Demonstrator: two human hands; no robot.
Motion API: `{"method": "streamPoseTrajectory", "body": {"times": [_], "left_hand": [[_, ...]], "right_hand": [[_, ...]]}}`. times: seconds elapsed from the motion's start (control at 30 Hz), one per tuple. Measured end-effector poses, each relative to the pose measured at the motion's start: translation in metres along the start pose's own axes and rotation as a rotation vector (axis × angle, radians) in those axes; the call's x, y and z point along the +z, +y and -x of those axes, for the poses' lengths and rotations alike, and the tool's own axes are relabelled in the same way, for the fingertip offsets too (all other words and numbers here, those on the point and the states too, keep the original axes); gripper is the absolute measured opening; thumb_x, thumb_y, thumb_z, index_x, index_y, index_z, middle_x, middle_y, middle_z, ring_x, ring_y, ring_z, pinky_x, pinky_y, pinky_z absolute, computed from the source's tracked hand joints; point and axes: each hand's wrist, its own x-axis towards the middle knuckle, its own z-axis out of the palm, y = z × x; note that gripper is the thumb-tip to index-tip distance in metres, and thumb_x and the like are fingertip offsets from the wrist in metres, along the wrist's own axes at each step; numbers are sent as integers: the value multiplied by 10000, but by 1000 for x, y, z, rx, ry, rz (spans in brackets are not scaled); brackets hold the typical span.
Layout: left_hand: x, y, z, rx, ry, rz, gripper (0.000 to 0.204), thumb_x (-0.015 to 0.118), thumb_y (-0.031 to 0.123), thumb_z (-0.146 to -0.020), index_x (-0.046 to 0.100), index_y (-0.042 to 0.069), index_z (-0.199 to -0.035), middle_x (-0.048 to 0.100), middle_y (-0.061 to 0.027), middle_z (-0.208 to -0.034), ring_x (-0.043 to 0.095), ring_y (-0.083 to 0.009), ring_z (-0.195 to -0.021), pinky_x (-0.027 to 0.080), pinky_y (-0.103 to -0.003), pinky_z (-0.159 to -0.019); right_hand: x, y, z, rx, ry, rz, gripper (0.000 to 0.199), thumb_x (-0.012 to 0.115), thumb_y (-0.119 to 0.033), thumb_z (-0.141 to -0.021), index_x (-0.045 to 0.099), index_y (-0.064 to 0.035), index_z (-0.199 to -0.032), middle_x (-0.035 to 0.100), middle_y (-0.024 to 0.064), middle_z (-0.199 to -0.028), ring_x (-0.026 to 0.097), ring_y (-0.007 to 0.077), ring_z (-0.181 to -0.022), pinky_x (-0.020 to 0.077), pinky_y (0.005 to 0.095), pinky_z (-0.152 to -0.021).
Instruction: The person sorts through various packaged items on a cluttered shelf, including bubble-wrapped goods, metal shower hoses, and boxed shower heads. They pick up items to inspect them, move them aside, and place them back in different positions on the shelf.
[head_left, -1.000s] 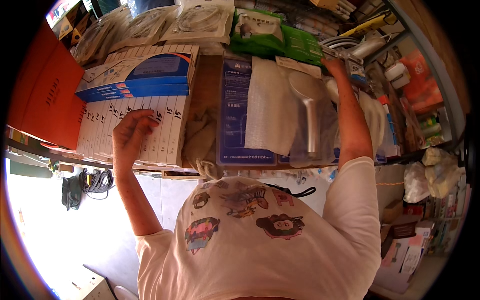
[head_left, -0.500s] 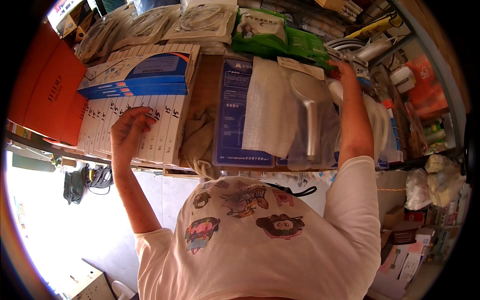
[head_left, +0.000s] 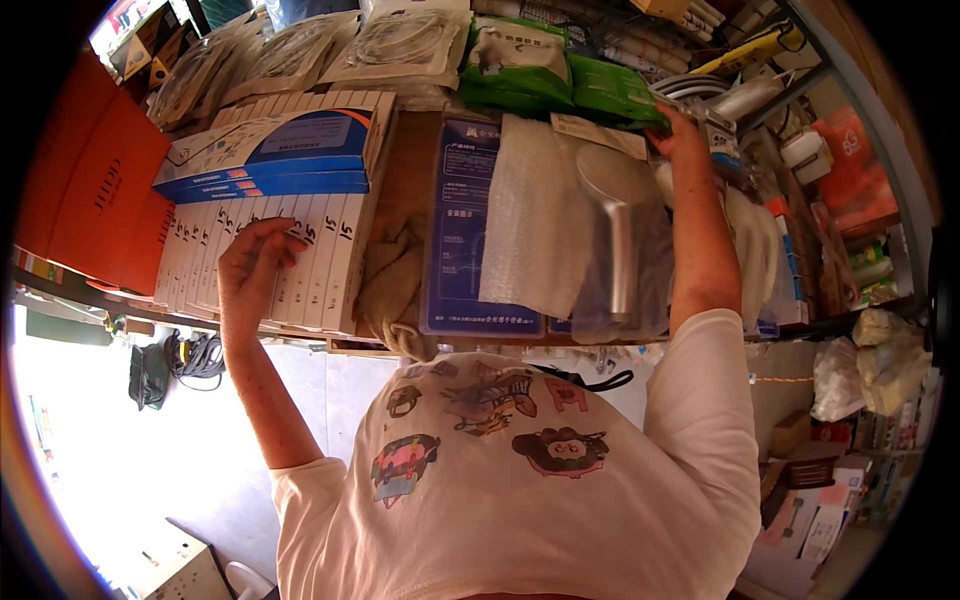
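Observation:
At the far right of the bench my right hand has its fingers closed on the right end of a green plastic packet; its fingertips are partly hidden. Another green packet with a pale panel lies beside it. My left hand is over a row of narrow white boxes with handwritten marks. Its fingers are curled together, and whether they hold anything is hidden. Near my right forearm, a silver shower head in clear wrapping lies next to a sheet of bubble wrap on a blue printed package.
Blue-and-white flat boxes are stacked on the white ones. A large orange box stands at the left. Bagged coiled hoses line the back. A brown cloth lies by the bench's front edge.
My right hand has moved slightly away from me, and the right end of the green packet has shifted with it. My left hand stays over the white boxes.

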Motion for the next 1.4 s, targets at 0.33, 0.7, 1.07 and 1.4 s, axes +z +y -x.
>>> {"method": "streamPoseTrajectory", "body": {"times": [0.33,0.7,1.07,1.4], "left_hand": [[0,2,1,-19,11,-26,187,522,90,-947,631,-5,-1066,667,-42,-810,533,-62,-703,432,-198,-681],[2,1,-1,-13,8,-16,182,518,82,-946,635,-2,-1057,668,-38,-808,527,-58,-692,427,-195,-673],[-1,0,-1,-23,17,-15,193,529,115,-947,635,8,-1068,673,-37,-810,532,-54,-697,423,-193,-676],[-3,-3,0,0,5,-47,218,550,160,-946,631,9,-1081,673,-40,-821,537,-51,-693,428,-185,-669]], "right_hand": [[4,2,-24,-98,20,14,581,758,17,-720,468,-2,-1223,458,186,-1236,500,339,-1086,541,433,-864],[13,-87,-5,-649,-24,342,480,738,-65,-762,549,-56,-1204,521,137,-1242,553,280,-1038,479,449,-739],[53,33,60,-1267,-212,1731,485,583,-48,-790,520,-173,-1255,635,169,-1045,613,354,-953,490,493,-757],[70,57,68,-1042,-282,1778,429,587,-47,-807,586,-168,-1219,619,148,-1145,585,328,-1053,491,453,-843]]}}
